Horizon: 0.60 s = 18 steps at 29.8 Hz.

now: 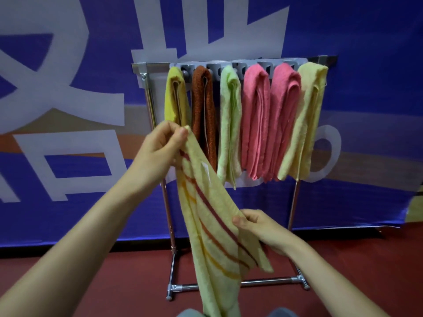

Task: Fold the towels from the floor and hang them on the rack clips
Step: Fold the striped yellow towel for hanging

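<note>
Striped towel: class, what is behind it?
The rack's base bar passes behind the striped towel, showing either side; the stretch between is covered, as is the brown towel's lower left corner.

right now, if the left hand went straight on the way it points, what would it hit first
Probably the lower end of the leftmost yellow towel on the rack, just beyond the left hand; depth is unclear, so it might be the brown towel instead.
</note>
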### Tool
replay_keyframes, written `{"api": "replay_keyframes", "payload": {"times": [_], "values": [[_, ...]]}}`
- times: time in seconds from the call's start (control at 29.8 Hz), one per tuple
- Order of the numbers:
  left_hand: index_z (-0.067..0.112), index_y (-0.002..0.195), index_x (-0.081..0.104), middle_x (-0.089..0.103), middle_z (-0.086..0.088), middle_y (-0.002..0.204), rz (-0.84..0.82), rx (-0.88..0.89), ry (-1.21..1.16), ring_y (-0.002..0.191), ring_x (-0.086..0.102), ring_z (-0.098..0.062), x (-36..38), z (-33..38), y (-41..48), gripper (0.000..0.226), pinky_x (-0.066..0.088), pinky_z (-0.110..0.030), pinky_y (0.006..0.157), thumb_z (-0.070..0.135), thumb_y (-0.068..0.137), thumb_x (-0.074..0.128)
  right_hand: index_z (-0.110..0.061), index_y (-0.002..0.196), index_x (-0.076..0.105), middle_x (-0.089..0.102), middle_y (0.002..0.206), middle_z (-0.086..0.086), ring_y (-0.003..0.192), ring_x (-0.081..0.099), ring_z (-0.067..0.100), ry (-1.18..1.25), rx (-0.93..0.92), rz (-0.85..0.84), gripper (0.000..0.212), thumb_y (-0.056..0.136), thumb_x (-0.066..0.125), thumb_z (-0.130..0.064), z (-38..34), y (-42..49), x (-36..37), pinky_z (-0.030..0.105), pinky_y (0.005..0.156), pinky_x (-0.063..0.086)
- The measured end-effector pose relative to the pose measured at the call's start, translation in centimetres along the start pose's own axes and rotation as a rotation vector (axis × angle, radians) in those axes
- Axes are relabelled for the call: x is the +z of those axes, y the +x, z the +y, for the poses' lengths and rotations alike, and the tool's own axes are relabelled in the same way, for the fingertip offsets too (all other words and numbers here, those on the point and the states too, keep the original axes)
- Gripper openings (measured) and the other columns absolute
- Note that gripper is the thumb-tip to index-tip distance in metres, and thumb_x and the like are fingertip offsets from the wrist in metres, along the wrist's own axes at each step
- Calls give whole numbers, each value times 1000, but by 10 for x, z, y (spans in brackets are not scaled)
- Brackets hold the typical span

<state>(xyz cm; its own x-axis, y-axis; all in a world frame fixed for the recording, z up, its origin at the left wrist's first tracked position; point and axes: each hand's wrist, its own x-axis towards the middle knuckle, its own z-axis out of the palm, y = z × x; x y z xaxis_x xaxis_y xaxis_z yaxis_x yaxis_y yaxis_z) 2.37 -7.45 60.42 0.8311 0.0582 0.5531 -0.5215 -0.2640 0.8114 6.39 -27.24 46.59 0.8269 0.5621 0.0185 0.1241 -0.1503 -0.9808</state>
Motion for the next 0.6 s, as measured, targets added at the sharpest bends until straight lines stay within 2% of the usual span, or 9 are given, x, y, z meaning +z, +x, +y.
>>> {"api": "replay_keyframes", "payload": {"times": [0.1,0.17,0.23,0.34,0.37,0.44,0.5,0.57,0.6], "values": [[18,72,44,47,3,66,74,12,36,45,53,4,-20,2,13,23,44,-9,45,20,94,38,-19,68,65,61,61,-9,57,54,5,-14,31,76,62,43,67,-75,16,-1,-4,17,51,41],[22,69,44,47,2,66,139,-1,69,44,52,4,-35,-2,18,25,45,-9,44,22,94,38,-13,69,66,58,63,-2,56,49,6,-53,45,149,72,41,64,-79,27,-3,-13,17,49,37],[23,69,44,47,0,66,199,-26,98,46,53,1,-51,-12,20,26,45,-10,44,24,94,40,-4,65,62,51,60,0,55,44,5,-92,46,211,73,51,63,-75,32,-5,-22,17,49,33],[23,68,46,50,-4,65,265,-90,162,53,51,-12,-64,-34,12,25,46,-12,42,26,93,43,-4,57,58,51,51,-4,50,44,1,-96,69,287,38,79,61,-34,26,-7,-32,20,50,32],[20,67,46,52,-5,60,282,-114,159,49,51,-11,-63,-43,6,25,46,-15,43,25,92,44,-2,56,57,49,51,-1,50,43,2,-104,70,312,35,84,59,-24,23,-6,-35,19,49,31],[16,67,46,56,-1,45,293,-190,114,39,51,-4,-51,-62,-11,25,45,-19,43,21,91,45,9,62,57,47,57,9,55,43,11,-133,63,340,36,85,58,-19,16,-3,-40,20,48,30],[13,68,48,59,5,41,279,-278,44,37,53,0,-31,-79,-30,24,45,-14,41,18,92,46,11,71,62,53,62,11,57,48,13,-149,51,368,31,84,60,-18,4,2,-39,19,48,35],[12,70,51,62,4,44,278,-370,-23,42,56,-1,-8,-93,-45,22,45,-12,41,18,91,48,-2,89,68,61,68,13,61,57,13,-105,34,388,14,81,62,-12,-8,7,-34,20,52,43],[11,72,53,64,1,49,293,-415,-58,46,59,-6,3,-99,-51,21,47,-13,42,20,91,48,-13,96,66,62,70,17,62,57,19,-79,21,382,16,81,63,-10,-14,9,-32,24,52,44]]}}
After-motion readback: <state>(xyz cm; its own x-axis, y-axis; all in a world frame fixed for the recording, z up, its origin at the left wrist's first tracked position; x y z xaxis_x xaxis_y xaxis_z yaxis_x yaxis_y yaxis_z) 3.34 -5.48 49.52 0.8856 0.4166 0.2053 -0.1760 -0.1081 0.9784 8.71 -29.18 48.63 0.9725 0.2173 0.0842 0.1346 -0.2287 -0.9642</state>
